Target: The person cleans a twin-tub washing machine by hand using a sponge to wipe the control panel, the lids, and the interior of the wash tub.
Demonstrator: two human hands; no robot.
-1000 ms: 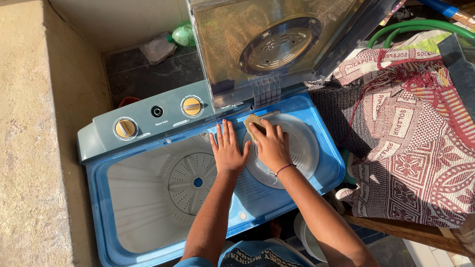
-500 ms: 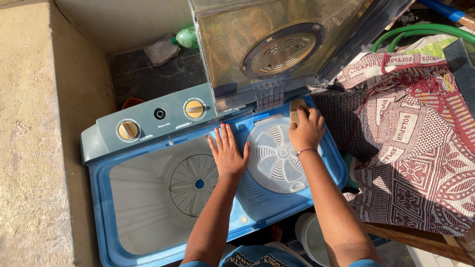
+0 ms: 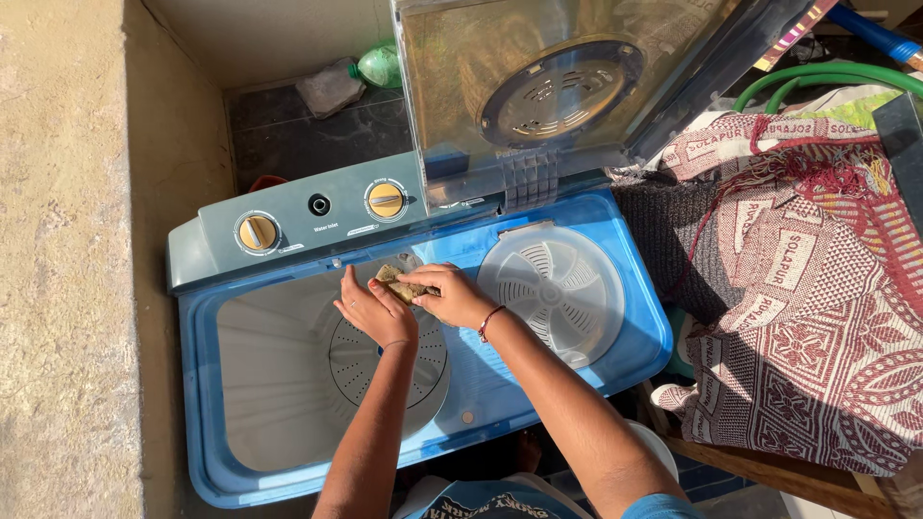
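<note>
The washing machine (image 3: 538, 380) is smooth blue plastic with a soft gloss; its control panel (image 3: 288, 226) is matt grey-green plastic with shiny yellow knobs (image 3: 386, 200). The wash tub (image 3: 279, 384) and the slotted spinner cover (image 3: 550, 290) are pale, matt plastic. The raised lid (image 3: 538, 86) is clear, glossy plastic. The sponge (image 3: 399, 284) looks rough and porous. The blanket (image 3: 798, 288) is coarse woven cloth. The wall (image 3: 58, 259) is rough, grainy plaster.

I am wearing a thin dark-red thread band around the wrist of my right hand (image 3: 460, 296), and a slim ring is showing on a finger of my left hand (image 3: 373, 312). My forearms are showing bare below short blue sleeves.
</note>
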